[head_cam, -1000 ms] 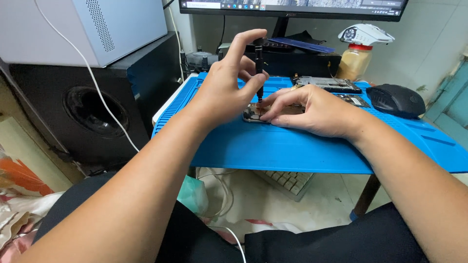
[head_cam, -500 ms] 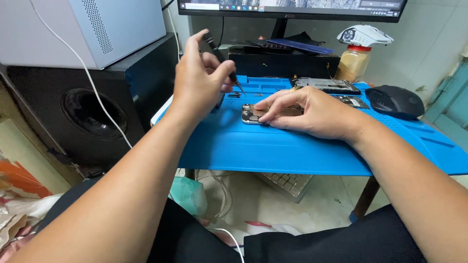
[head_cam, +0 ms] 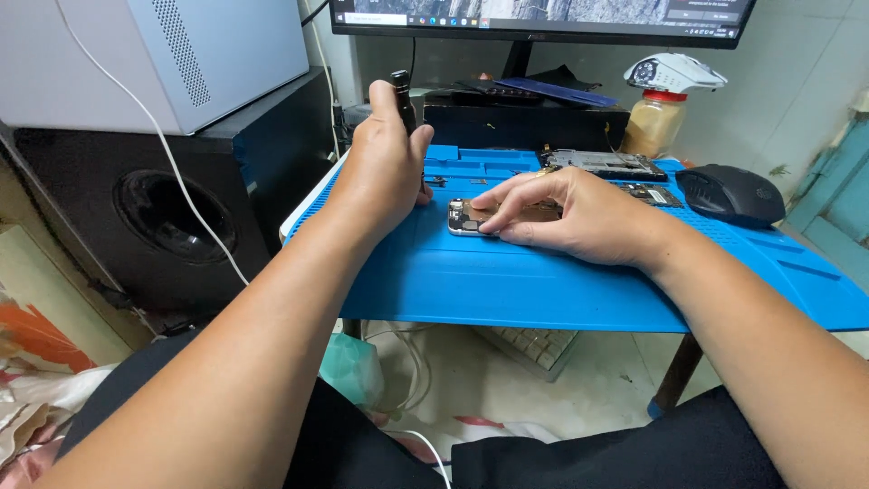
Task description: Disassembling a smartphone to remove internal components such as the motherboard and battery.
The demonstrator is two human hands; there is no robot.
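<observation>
Head view: small desk [head_cam: 674, 380] covered by a blue repair mat [head_cam: 543, 281], monitor [head_cam: 543, 14] at the back edge, white-tiled wall behind. Left of the desk a black speaker box [head_cam: 172, 199] with a grey computer case [head_cam: 181, 54] on top, white cable [head_cam: 172, 163] hanging across it. On the mat's far side: another opened phone chassis [head_cam: 602, 163], black mouse [head_cam: 731, 195] to the right, a jar with a red lid [head_cam: 654, 127] and a white mouse [head_cam: 674, 71] resting on top of it. Keyboard [head_cam: 534, 344] partly visible under the desk.

Left hand [head_cam: 385, 167] raised above the mat's left part, fingers closed around a black screwdriver [head_cam: 403, 91], handle end sticking up past the knuckles; tip hidden behind the hand.

Right hand [head_cam: 566, 213] lies flat on the mat, fingers pressing down on a small opened phone [head_cam: 466, 217]; it pins the phone rather than grasps it. Phone sits on the mat near centre, just right of the left hand, mostly covered by the fingers, only its left end shows
</observation>
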